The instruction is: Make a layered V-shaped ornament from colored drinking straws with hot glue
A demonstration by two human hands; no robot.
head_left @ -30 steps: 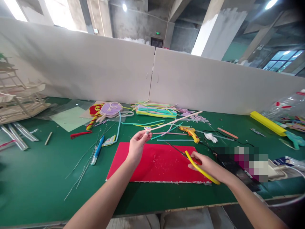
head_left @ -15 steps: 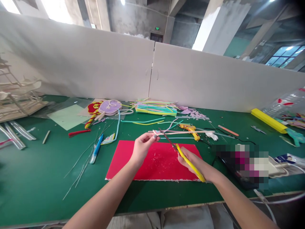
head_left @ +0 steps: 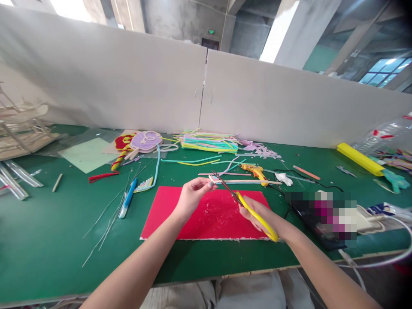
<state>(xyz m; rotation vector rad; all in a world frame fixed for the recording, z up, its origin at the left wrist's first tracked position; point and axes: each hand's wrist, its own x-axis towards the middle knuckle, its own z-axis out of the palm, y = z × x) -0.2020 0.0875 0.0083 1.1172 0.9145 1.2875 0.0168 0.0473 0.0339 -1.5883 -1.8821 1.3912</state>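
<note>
Between the thumb and fingers of my left hand (head_left: 195, 194) is a small striped piece (head_left: 212, 178) in pale colours. A long pale pink strip (head_left: 251, 182) runs out from it to the right. My right hand (head_left: 257, 211) is wrapped round yellow-handled scissors (head_left: 256, 216), whose dark blades point up and left to the striped piece. Whether the blades touch it I cannot tell. Both hands are over a red board (head_left: 209, 214) sprinkled with tiny light scraps.
Behind the board lie a yellow glue gun (head_left: 255, 171), a bundle of coloured strips (head_left: 209, 143) and a purple round craft piece (head_left: 146, 141). A blue pen-like tool (head_left: 128, 198) and thin wires lie left. A dark, partly blurred device (head_left: 309, 219) sits right.
The long pink strip's free end has dropped lower and shifted left. Both hands keep nearly the same pose at the striped piece. The view has shifted slightly.
</note>
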